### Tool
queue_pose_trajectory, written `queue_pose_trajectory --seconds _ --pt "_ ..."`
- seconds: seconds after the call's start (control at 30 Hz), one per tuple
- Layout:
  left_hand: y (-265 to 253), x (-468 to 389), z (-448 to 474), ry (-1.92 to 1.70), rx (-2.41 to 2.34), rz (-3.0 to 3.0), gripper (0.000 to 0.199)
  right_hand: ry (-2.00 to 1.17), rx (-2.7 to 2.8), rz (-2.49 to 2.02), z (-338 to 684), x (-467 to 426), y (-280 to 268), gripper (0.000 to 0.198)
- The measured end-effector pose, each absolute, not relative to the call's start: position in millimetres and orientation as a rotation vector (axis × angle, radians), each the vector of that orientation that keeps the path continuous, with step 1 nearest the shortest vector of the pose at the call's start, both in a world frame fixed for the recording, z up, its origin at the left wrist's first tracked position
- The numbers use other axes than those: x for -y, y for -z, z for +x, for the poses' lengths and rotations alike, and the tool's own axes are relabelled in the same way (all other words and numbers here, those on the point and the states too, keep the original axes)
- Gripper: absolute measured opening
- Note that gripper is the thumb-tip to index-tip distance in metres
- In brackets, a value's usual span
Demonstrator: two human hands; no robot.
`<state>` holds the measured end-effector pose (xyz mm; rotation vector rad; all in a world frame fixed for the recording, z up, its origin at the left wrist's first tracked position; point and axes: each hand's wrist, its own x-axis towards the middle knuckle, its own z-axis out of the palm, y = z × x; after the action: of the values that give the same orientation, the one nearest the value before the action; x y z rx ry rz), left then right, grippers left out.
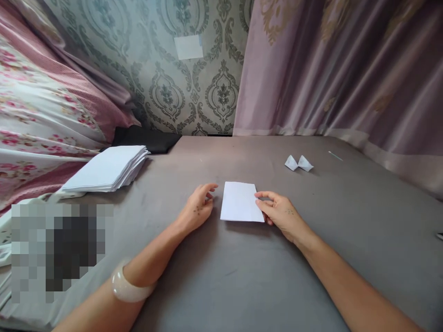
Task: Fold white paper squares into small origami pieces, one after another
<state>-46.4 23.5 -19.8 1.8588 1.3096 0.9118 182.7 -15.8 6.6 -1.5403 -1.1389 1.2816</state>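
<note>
A white sheet of paper [240, 202], folded into a small rectangle, is tilted slightly above the grey cloth surface [224, 286] and casts a shadow below its near edge. My right hand [277, 212] pinches its right edge between thumb and fingers. Just left of the paper, my left hand [200, 206] hovers with fingers loosely curved and apart, touching nothing. A white bangle [129, 287] circles my left forearm. Farther back on the right sits a folded white paper shape [298, 163] with two pointed parts.
At the left lies a thick stack of white paper [105, 168], beside a black folded item [147, 138]. A thin pale stick [335, 156] lies at the far right. Floral fabric [41, 110] hangs at left, purple curtains [311, 69] at right. Pixelation hides the lower left area.
</note>
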Motion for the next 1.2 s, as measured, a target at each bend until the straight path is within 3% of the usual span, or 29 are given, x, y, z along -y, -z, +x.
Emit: queue_pose_trajectory --seconds 0.17,0.37,0.57,0.67,0.73,0.9,1.07,1.2 --pt "14 -16 -50 -0.695 -1.173 2.426 0.046 -1.335 1.088 -1.6 180 16 -14 0.015" --pt "10 -16 -43 -0.534 -0.986 2.764 0.044 -1.296 1.307 -1.677 184 17 -12 0.027" --pt "9 -16 -43 -0.429 -0.9 2.813 0.037 -0.487 1.907 -1.702 201 16 -6 0.035" --pt "11 -16 -44 -0.439 -0.919 2.796 0.036 -0.451 2.18 -1.553 207 18 -4 0.057" --pt "13 -16 -44 -0.472 -0.961 2.757 0.035 -0.495 2.283 -1.52 208 20 -3 0.06" --pt "12 -12 -39 -0.62 -1.119 2.521 0.025 -0.581 2.339 -1.53 209 23 -7 0.051" --pt "7 -5 -32 -0.662 -1.362 2.224 0.021 -0.667 2.21 -1.578 208 19 -7 0.024" --pt "9 -6 -27 -0.735 -1.479 2.087 0.021 -0.656 2.015 -1.709 201 13 2 0.027"
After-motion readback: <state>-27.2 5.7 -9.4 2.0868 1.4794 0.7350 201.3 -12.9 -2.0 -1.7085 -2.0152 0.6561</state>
